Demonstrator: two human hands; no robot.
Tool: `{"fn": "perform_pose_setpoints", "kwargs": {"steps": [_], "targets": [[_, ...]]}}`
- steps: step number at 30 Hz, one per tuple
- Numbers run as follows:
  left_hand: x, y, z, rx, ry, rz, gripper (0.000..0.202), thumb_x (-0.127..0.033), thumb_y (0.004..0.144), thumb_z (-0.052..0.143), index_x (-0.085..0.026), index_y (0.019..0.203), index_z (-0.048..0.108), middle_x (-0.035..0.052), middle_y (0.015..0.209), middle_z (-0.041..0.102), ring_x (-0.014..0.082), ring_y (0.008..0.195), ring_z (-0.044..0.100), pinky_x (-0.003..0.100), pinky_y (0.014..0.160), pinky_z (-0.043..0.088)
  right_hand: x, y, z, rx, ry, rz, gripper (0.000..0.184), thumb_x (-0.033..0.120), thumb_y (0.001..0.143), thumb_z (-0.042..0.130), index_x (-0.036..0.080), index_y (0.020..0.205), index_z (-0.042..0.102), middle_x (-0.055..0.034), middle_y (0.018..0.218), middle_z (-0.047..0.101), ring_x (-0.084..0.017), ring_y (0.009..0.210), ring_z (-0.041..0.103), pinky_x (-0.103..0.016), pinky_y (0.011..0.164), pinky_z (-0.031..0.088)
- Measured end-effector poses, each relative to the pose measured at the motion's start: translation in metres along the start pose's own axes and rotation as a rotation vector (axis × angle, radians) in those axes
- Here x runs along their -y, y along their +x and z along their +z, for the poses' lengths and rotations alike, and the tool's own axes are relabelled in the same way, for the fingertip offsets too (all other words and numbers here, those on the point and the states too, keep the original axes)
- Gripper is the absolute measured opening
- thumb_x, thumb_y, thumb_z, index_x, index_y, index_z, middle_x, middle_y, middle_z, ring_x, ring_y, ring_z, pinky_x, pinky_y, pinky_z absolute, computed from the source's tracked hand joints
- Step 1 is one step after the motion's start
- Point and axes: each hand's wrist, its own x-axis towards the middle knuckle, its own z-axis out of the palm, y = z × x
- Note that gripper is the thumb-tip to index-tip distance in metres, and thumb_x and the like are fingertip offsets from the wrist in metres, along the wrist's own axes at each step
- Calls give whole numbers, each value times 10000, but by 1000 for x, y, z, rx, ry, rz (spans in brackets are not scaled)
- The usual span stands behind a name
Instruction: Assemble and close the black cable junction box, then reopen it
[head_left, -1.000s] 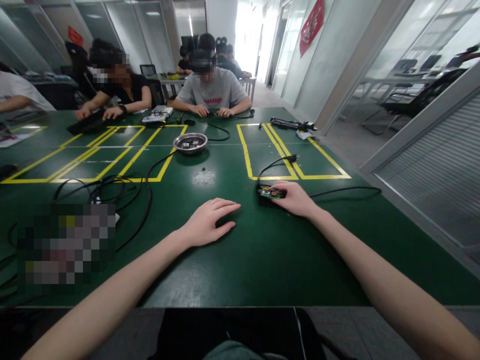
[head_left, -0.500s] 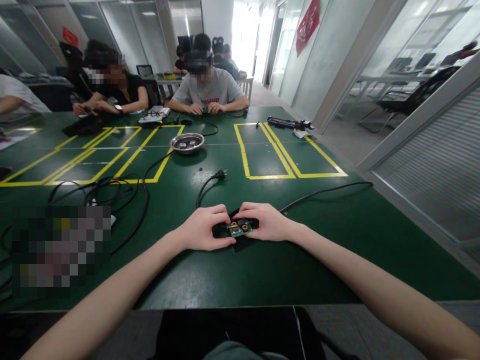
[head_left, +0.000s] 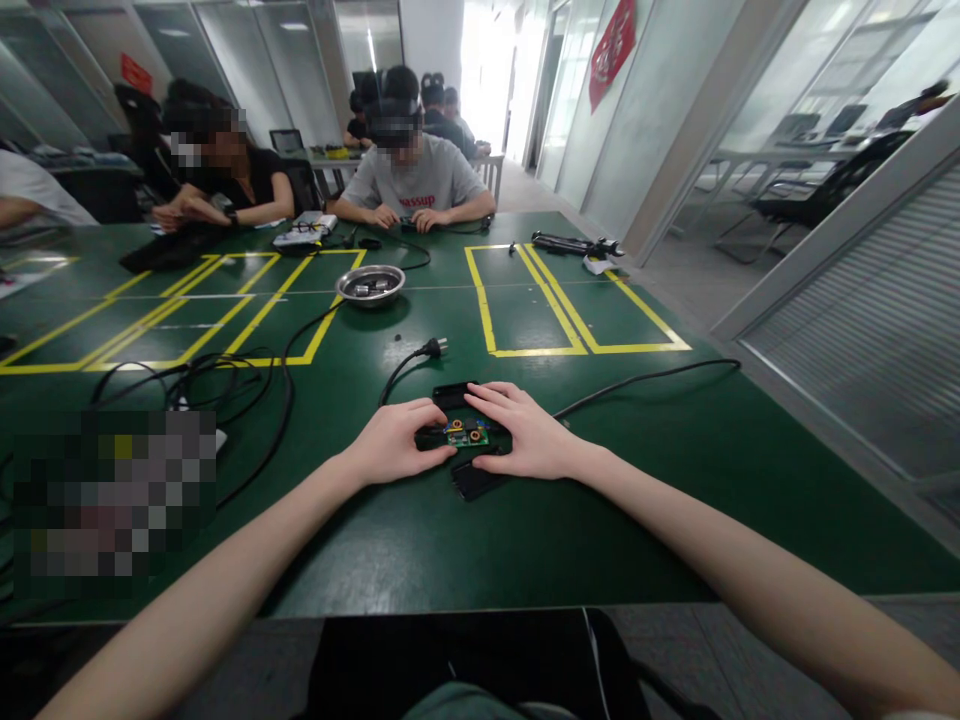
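Note:
A small green circuit board [head_left: 466, 434] with copper coils sits in an opened black power adapter case [head_left: 452, 396] on the green table [head_left: 420, 540]. My left hand [head_left: 394, 442] grips the case's left side with curled fingers. From the right, my right hand [head_left: 525, 435] lies over the board and case, fingers pressed on it. A loose black cover piece [head_left: 474, 478] lies just below the board, between my wrists. A black cable with a plug [head_left: 433, 348] runs from the case up the table; another cable [head_left: 652, 376] trails off to the right.
A metal bowl [head_left: 370, 285] with small parts stands mid-table. Yellow tape rectangles [head_left: 525, 300] mark the surface. A tangle of black cables [head_left: 217, 385] lies at left. Two people sit working at the far side; a black tool [head_left: 574, 243] lies far right.
My right hand dragged the adapter from the right to the middle in front of me; my left hand closed on it. Both hands now sit slightly farther up the table, and the cover piece lies exposed.

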Motion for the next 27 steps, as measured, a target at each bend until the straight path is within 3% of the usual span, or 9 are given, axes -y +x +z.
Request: {"fn": "perform_pose_setpoints", "kwargs": {"steps": [5,10,15,27], "targets": [[2,0,3,44,28,-30,191,-360,870,751,-190,919,678,25,884,735,177,759,690,254,678,502,1,0,-2,-29,-1,-6,743,437,815,813,227,1489,579,-147,1456,595,-364,1315,499,-618,1138,426],[2,2,2,32,63,-65,193,-377,922,704,-203,1007,707,28,935,721,187,805,699,268,714,520,8,3,1,-78,62,-3,535,344,814,816,219,1316,681,-119,1231,654,-305,1135,576,-536,1034,510],[3,1,2,11,88,-84,196,-381,922,703,-215,1024,727,23,972,683,174,809,694,262,717,532,11,5,6,-145,87,52,358,255,812,800,209,1155,707,-102,1156,655,-278,1056,600,-489,973,533],[10,1,-3,69,-42,-79,283,-330,918,730,-200,1166,773,49,1009,709,182,870,709,267,775,540,9,4,5,-156,115,62,317,218,804,787,209,1103,681,-93,1146,658,-269,1058,613,-466,954,540]]}}
